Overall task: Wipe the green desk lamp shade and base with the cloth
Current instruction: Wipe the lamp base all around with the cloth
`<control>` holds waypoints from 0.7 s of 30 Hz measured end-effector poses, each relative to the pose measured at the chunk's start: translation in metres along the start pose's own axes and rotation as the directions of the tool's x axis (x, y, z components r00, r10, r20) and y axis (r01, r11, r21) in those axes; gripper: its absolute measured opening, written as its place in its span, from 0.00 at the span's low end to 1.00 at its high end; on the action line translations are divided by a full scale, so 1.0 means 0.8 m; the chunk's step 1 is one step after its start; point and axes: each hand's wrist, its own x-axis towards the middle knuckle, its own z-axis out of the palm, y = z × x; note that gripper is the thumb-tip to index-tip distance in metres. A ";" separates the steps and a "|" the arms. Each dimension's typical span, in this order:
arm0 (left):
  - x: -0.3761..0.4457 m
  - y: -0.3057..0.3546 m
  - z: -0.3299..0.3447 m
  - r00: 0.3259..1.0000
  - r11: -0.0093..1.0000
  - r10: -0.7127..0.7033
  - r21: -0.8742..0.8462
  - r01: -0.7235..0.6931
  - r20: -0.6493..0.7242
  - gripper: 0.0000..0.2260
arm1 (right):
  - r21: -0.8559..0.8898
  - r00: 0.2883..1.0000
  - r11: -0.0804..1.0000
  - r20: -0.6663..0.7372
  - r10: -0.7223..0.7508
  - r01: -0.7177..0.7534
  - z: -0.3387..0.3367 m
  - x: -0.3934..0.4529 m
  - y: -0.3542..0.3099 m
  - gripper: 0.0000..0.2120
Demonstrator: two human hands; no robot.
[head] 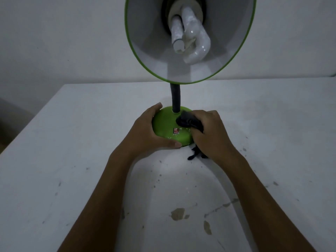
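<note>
I'm bracing the green base (166, 127) with my left hand (145, 131), right hand (211, 133) scrubbing it with the bunched black cloth (187, 120); pushing too hard risks tipping the top-heavy shade (190, 39).

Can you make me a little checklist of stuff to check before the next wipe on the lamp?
1. Left hand holds the green base steady: ok.
2. Right hand grips the dark cloth: ok.
3. Cloth touches the base beside the black neck: ok.
4. Base sits flat on the white table: ok.
5. Shade already wiped: cannot tell.
6. White flecks near the red sticker gone: not ok, some still show.
</note>
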 end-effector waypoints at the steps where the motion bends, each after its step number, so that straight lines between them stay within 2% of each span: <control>1: 0.000 -0.001 0.000 1.000 1.000 0.001 0.001 -0.001 0.001 0.56 | -0.037 1.000 0.999 0.025 -0.018 0.019 0.001 -0.002 0.000 0.21; 4: 0.000 -0.002 -0.001 1.000 1.000 0.000 0.011 -0.001 0.008 0.56 | 0.000 0.995 0.999 0.095 -0.034 0.034 -0.009 -0.003 -0.004 0.23; 7: -0.001 -0.002 -0.001 1.000 1.000 0.001 0.007 -0.001 0.013 0.56 | 0.084 0.998 0.996 0.057 0.005 -0.010 -0.019 -0.001 -0.009 0.21; 10: 0.000 -0.002 -0.001 1.000 1.000 0.003 0.013 -0.003 0.012 0.56 | 0.038 0.999 0.998 0.011 -0.052 0.052 -0.020 0.006 -0.012 0.21; 13: -0.001 -0.001 -0.001 1.000 1.000 0.006 0.023 -0.006 0.006 0.56 | -0.044 0.993 0.995 0.091 -0.080 0.084 -0.015 0.030 -0.008 0.21; 18: 0.000 -0.002 0.000 1.000 0.999 0.008 0.035 -0.008 0.011 0.56 | -0.110 0.997 0.994 0.076 -0.007 0.015 -0.008 0.044 -0.009 0.14; 21: 0.000 -0.003 0.000 1.000 1.000 -0.001 0.022 0.001 0.012 0.57 | -0.123 0.995 0.992 0.098 0.009 0.004 -0.005 0.046 -0.013 0.14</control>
